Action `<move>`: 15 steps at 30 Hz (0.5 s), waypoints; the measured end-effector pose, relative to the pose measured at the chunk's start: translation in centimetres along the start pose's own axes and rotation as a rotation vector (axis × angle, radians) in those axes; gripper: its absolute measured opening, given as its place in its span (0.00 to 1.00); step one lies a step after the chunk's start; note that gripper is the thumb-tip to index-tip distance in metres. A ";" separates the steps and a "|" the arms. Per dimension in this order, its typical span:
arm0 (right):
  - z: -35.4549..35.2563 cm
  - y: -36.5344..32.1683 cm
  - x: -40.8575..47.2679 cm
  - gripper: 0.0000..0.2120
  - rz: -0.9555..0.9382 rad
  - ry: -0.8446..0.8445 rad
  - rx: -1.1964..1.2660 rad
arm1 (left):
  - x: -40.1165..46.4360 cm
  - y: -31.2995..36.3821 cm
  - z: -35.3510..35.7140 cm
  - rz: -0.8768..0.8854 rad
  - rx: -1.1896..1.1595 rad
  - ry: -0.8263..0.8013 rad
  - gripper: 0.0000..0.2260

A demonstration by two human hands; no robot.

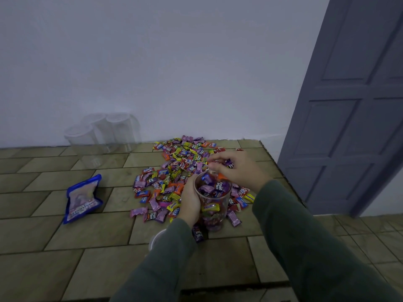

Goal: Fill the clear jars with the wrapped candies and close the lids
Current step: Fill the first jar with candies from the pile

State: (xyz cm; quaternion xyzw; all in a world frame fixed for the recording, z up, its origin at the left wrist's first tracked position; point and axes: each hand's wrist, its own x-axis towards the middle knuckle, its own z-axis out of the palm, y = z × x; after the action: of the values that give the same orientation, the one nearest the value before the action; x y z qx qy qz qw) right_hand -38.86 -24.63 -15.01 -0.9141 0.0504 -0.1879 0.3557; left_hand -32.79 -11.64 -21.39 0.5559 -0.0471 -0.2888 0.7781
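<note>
So the clear jar sits on the tiled floor at the near edge of the wrapped candies, which are spread in a loose pile running back toward the wall. It's a tall see-through cylinder, no lid on, filled almost to the rim with purple, yellow and orange wrappers.

Left hand is wrapped round the jar's left side, fingers curled on the wall of it. Right hand is just behind the rim, fingers bunched on what looks like a few candies.

Handling guess: the jar looks like thin hard plastic, light even when full, slick sides, so gripping mid-body like that makes sense to stop it tipping. The candies are small, light and crinkly, and slippery in foil, so grab a loose handful rather than single ones.

Three empty jars stand near the wall at the far left, hard to make out. A blue candy bag lies flat to the left of the pile. Something white peeks out under the left sleeve, maybe a lid, can't tell.
</note>
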 end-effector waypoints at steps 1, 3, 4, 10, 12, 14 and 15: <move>0.1 -0.1 0.1 0.07 -0.011 0.005 0.004 | 0.0 0.0 0.0 -0.006 0.002 0.007 0.18; 0.4 -0.1 0.3 0.05 -0.025 0.012 0.013 | 0.0 0.1 0.1 -0.006 -0.001 0.017 0.17; 0.5 -0.2 0.3 0.06 -0.028 0.011 0.028 | 0.0 0.1 0.1 -0.005 -0.006 0.027 0.17; 1.2 0.1 0.5 0.11 -0.038 0.010 0.039 | 0.5 -0.2 -0.1 -0.020 -0.007 0.046 0.18; 1.5 0.1 0.7 0.22 -0.033 0.063 -0.023 | 0.6 -0.2 -0.1 -0.053 -0.021 0.024 0.21; 1.7 -0.2 0.7 0.28 -0.046 0.092 -0.077 | 0.5 -0.1 0.0 -0.061 -0.033 0.026 0.21; 1.8 -0.4 0.7 0.29 -0.052 0.090 -0.094 | 0.6 -0.2 -0.1 -0.048 -0.029 0.029 0.21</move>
State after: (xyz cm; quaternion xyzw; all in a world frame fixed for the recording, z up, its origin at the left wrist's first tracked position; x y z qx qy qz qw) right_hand -37.55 -23.35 -15.81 -0.9214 0.0516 -0.2356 0.3048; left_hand -32.37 -11.89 -21.71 0.5497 -0.0183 -0.3000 0.7794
